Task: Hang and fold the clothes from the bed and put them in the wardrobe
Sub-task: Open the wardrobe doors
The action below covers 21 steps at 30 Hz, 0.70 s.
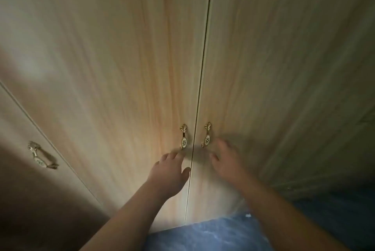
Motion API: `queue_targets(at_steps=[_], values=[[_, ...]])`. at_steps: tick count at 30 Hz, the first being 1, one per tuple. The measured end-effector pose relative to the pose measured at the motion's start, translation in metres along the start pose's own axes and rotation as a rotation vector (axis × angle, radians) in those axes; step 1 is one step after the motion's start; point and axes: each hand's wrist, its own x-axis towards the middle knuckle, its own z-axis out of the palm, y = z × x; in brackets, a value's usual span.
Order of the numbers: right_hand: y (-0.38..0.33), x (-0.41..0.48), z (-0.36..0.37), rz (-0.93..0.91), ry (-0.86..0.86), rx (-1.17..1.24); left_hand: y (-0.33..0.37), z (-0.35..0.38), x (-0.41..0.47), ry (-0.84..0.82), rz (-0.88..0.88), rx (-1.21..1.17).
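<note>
**Both hands at the handles of a closed wardrobe**

The wardrobe (125, 47) fills the view. Its two central doors, the left door (154, 108) and the right door (263, 88), meet at a dark vertical seam (203, 68) and stand shut. A gilt left handle (183, 137) and right handle (207, 135) flank the seam at the doors' inner edges. The left hand (170, 169) is held out with fingers straight and spread, their tips just below the left handle, gripping nothing. The right hand (225, 159) lies just beside the right handle with fingers loosely bent and also empty (blur hides whether either hand touches metal or wood). The hands are apart, one on each side of the seam. A third handle (41, 156) sits on a further door at the wardrobe's left edge. Blue fabric (203, 234) crosses the bottom of the view. Whether it is bedding or a garment cannot be told, and no clothes are otherwise visible.

The step in hand is probably opening the doors, so the task looks barely begun. The handles are small and ornate, so a shallow fingertip hold could slip off under a pull. The person stands close, so doors swinging outward could strike the forearms or catch on the blue fabric below.
</note>
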Motion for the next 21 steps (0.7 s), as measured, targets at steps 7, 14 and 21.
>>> queue_targets(at_steps=[7,14,21], values=[[-0.036,0.041,0.005,0.248,0.117,0.266,-0.004,0.014,0.003,-0.053,-0.047,-0.107],[-0.040,0.003,0.004,0.227,0.115,0.302,-0.004,0.045,-0.020,-0.137,-0.070,-0.200],[-0.009,-0.088,-0.032,0.187,0.010,0.313,0.045,0.069,-0.060,-0.160,-0.047,-0.224]])
